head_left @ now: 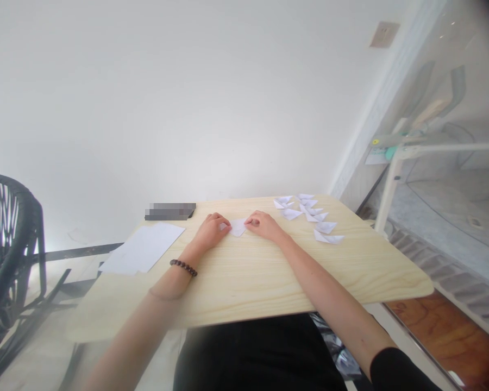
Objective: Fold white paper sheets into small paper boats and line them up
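Left hand (213, 231) and right hand (262, 224) pinch opposite ends of a small folded paper (238, 227) — held between them over the table (248, 282) — with white sheets (143, 248) left of the left hand and folded paper boats (309, 212) right of the right hand.

Left arm (158, 307) points to one o'clock, right arm (326, 282) to eleven; left hand (212, 231) and right hand (264, 224) face each other, fingers bent.
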A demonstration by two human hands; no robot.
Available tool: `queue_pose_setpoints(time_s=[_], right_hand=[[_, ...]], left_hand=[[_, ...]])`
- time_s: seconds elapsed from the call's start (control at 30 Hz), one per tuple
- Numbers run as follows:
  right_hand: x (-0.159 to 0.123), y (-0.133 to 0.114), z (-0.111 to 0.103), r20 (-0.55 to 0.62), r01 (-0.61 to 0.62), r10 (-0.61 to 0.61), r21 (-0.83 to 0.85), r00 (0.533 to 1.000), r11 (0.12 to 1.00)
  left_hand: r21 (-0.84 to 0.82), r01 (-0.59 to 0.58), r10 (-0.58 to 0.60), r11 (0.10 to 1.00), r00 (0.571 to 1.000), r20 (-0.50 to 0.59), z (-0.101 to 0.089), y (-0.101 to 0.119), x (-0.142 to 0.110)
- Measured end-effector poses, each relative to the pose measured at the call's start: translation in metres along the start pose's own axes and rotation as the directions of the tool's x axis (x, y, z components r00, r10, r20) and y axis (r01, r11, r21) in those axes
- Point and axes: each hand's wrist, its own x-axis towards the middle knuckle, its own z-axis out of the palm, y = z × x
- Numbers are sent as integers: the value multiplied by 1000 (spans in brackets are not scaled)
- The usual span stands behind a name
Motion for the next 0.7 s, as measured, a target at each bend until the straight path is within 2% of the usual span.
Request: queue_pose_setpoints(time_s=[0.17,0.7], right_hand=[[-1,0,0,23,28,-29,25,999,999],[-1,-1,2,38,63,-65,47,997,997]], left_hand=[[10,-26,26,1000,1000,-6,7,-8,-1],[27,-18,18,999,1000,19,10,-10,-1]])
